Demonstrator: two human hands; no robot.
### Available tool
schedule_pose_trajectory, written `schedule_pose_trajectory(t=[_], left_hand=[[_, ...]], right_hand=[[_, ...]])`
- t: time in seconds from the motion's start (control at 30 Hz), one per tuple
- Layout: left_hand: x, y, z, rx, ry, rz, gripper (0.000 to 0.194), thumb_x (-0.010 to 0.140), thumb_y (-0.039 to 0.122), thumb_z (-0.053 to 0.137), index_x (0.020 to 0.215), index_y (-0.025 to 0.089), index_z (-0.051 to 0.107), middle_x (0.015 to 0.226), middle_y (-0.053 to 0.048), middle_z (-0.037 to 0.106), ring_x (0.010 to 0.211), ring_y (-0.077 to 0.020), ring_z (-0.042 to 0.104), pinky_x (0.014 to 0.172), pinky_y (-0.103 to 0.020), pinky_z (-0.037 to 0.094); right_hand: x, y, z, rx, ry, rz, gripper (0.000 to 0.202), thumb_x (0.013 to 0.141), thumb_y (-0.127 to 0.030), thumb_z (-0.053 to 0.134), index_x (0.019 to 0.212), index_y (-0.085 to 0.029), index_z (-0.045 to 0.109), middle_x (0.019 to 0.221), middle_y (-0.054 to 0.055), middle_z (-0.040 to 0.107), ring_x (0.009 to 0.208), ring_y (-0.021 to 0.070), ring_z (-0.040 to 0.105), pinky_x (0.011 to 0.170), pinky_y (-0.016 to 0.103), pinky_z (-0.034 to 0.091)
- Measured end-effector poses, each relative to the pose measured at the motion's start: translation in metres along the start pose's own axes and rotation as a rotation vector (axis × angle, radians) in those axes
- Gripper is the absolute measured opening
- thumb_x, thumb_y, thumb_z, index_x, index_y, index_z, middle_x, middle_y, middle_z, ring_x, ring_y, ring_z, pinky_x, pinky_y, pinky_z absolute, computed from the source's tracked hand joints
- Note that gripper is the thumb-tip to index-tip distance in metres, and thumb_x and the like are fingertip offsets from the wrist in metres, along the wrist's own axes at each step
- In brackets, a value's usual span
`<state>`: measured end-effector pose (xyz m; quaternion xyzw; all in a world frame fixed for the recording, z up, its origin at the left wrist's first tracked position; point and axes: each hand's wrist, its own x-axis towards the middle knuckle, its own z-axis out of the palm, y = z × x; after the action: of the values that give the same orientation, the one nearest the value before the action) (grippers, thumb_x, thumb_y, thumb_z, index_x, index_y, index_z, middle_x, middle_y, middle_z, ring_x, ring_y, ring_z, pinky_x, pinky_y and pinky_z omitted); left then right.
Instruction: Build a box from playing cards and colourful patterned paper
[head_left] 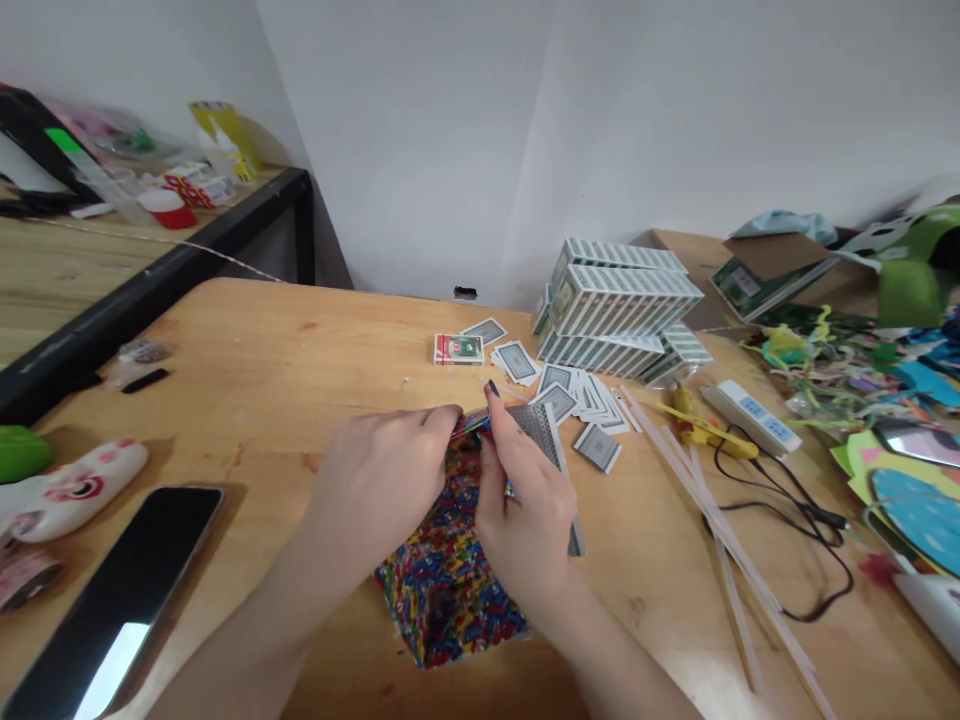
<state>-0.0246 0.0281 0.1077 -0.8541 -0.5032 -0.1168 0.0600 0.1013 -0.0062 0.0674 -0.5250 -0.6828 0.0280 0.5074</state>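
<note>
My left hand point(390, 465) is closed, its fingers gripping the upper edge of a multicoloured speckled piece point(469, 590) in red, blue and yellow. Whether this piece is a sheet or a pouch I cannot tell. My right hand point(521, 500) pinches the same edge with thumb and fingers, close to the left fingertips. Partly hidden behind the right hand is a grey patterned strip point(551, 435) that looks like playing-card backs. Beyond the hands lie loose playing cards point(596, 400) and a red, white and green card box point(459, 349).
Striped card cartons point(626, 300) are stacked against the wall. To the right lie glue sticks point(724, 530), a yellow glue gun point(709, 425), a power strip point(752, 417) and craft scraps point(832, 360). A phone point(120, 600) and a white painted object point(90, 490) are at the left.
</note>
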Motion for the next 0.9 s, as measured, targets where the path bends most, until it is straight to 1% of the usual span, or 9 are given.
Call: schedule_pose_trajectory(t=[0.13, 0.2, 0.27, 0.4, 0.5, 0.7, 0.77, 0.83, 0.9], left_hand=[[-0.002, 0.003, -0.003, 0.007, 0.007, 0.018, 0.023, 0.076, 0.010, 0.045, 0.086, 0.020, 0.062, 0.065, -0.003, 0.067, 0.054, -0.0225, 0.062, 0.045, -0.031, 0.036], [-0.002, 0.004, -0.003, 0.003, 0.025, 0.045, 0.022, 0.075, 0.009, 0.045, 0.083, 0.020, 0.062, 0.064, -0.002, 0.067, 0.053, -0.0219, 0.062, 0.045, -0.031, 0.035], [-0.001, 0.004, -0.003, 0.007, 0.056, 0.073, 0.022, 0.074, 0.008, 0.044, 0.080, 0.019, 0.062, 0.061, -0.002, 0.066, 0.052, -0.0209, 0.061, 0.045, -0.030, 0.035], [-0.001, 0.006, -0.003, 0.040, 0.122, 0.117, 0.021, 0.072, 0.006, 0.042, 0.068, 0.019, 0.058, 0.054, -0.002, 0.061, 0.049, -0.0195, 0.058, 0.044, -0.030, 0.032], [-0.001, 0.007, -0.003, 0.053, 0.146, 0.130, 0.022, 0.072, 0.005, 0.041, 0.063, 0.019, 0.055, 0.051, -0.003, 0.059, 0.048, -0.0187, 0.057, 0.045, -0.030, 0.033], [0.000, 0.009, 0.001, 0.018, 0.137, 0.125, 0.021, 0.073, 0.005, 0.044, 0.066, 0.018, 0.058, 0.056, -0.003, 0.062, 0.052, -0.0198, 0.059, 0.047, -0.030, 0.035], [0.000, 0.009, 0.004, -0.006, 0.126, 0.099, 0.019, 0.074, 0.008, 0.045, 0.068, 0.018, 0.060, 0.058, -0.003, 0.064, 0.051, -0.0199, 0.059, 0.047, -0.030, 0.035], [0.000, 0.009, 0.007, -0.039, 0.125, 0.061, 0.017, 0.077, 0.014, 0.047, 0.066, 0.019, 0.060, 0.057, -0.003, 0.063, 0.050, -0.0196, 0.059, 0.046, -0.029, 0.035], [0.000, 0.009, 0.010, -0.117, 0.165, 0.015, 0.014, 0.079, 0.022, 0.052, 0.067, 0.018, 0.060, 0.059, -0.003, 0.064, 0.052, -0.0190, 0.060, 0.047, -0.029, 0.037]], right_hand=[[0.005, 0.003, -0.007, -0.008, 0.036, 0.012, 0.043, 0.084, -0.007, 0.048, 0.121, -0.025, 0.056, 0.099, 0.004, 0.070, 0.085, 0.0165, 0.068, 0.073, 0.026, 0.057], [0.008, 0.003, -0.011, -0.019, 0.049, 0.015, 0.038, 0.083, -0.006, 0.049, 0.113, -0.026, 0.061, 0.093, 0.003, 0.072, 0.077, 0.0152, 0.068, 0.069, 0.025, 0.057], [0.009, 0.004, -0.014, -0.032, 0.051, 0.002, 0.036, 0.082, -0.005, 0.048, 0.107, -0.026, 0.064, 0.090, 0.002, 0.072, 0.074, 0.0146, 0.068, 0.068, 0.025, 0.056], [0.012, 0.006, -0.019, -0.025, 0.040, -0.048, 0.035, 0.081, -0.003, 0.046, 0.101, -0.025, 0.065, 0.088, 0.001, 0.073, 0.078, 0.0138, 0.068, 0.071, 0.025, 0.055], [0.013, 0.008, -0.021, -0.030, 0.007, -0.058, 0.035, 0.081, -0.003, 0.044, 0.097, -0.025, 0.066, 0.084, 0.001, 0.072, 0.076, 0.0134, 0.067, 0.068, 0.025, 0.055], [0.018, 0.012, -0.025, -0.020, -0.017, -0.170, 0.032, 0.078, 0.001, 0.040, 0.088, -0.019, 0.063, 0.076, 0.003, 0.070, 0.071, 0.0134, 0.065, 0.062, 0.024, 0.052], [0.020, 0.013, -0.027, -0.032, -0.036, -0.190, 0.032, 0.076, 0.003, 0.040, 0.086, -0.018, 0.062, 0.075, 0.003, 0.069, 0.070, 0.0131, 0.064, 0.061, 0.024, 0.051], [0.021, 0.014, -0.029, -0.055, -0.042, -0.195, 0.033, 0.074, 0.004, 0.039, 0.085, -0.018, 0.061, 0.075, 0.003, 0.069, 0.070, 0.0126, 0.063, 0.061, 0.023, 0.050], [0.020, 0.016, -0.031, -0.074, -0.037, -0.186, 0.031, 0.074, 0.004, 0.040, 0.084, -0.018, 0.061, 0.074, 0.002, 0.069, 0.069, 0.0121, 0.063, 0.061, 0.023, 0.050]])
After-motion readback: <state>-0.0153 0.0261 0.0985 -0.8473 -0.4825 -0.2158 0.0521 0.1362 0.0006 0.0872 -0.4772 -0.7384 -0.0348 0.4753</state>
